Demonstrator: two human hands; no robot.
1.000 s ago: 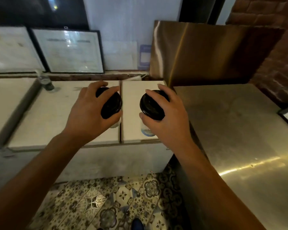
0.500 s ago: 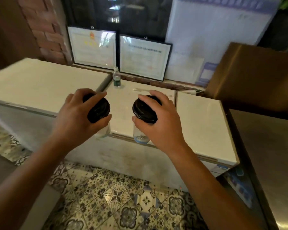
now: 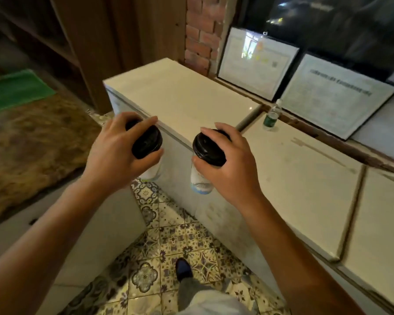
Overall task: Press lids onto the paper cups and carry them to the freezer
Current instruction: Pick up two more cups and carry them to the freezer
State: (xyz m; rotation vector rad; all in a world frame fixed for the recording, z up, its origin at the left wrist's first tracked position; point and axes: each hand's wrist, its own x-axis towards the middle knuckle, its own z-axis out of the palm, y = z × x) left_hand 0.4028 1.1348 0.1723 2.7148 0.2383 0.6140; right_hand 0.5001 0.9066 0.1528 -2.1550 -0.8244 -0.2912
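Head view, centre of the frame: the left hand (image 3: 114, 153) is closed from above around a paper cup (image 3: 154, 171), fingers curled over its black lid (image 3: 147, 143), and the right hand (image 3: 232, 164) is wrapped the same way around a second paper cup (image 3: 199, 180) with its own black lid (image 3: 208, 147). Both cups hang in the air by their lidded tops, white walls showing below the palms, just in front of the near edge of a white chest freezer (image 3: 180, 96).

Both lids look seated on their rims, so the pressing part of the task appears done, and the carry looks close to its end. Left to do, as I judge it: getting the cups inside. The freezer's top is shut, and both hands are full, so one cup would probably have to be set down first to free a hand.

To the right of centre a second white chest (image 3: 293, 178) runs toward the lower right, its top also shut. A small bottle (image 3: 271, 118) stands near that chest's far left corner, clear of the cups. Two framed certificates (image 3: 257, 62) lean against the wall in the upper right. A patterned tile floor (image 3: 168, 246) fills the bottom centre, with a dark shoe (image 3: 183, 270) stepping forward. At the left edge lies a brown mat (image 3: 32, 144) with a green one (image 3: 16, 89) above it; neither blocks the way.
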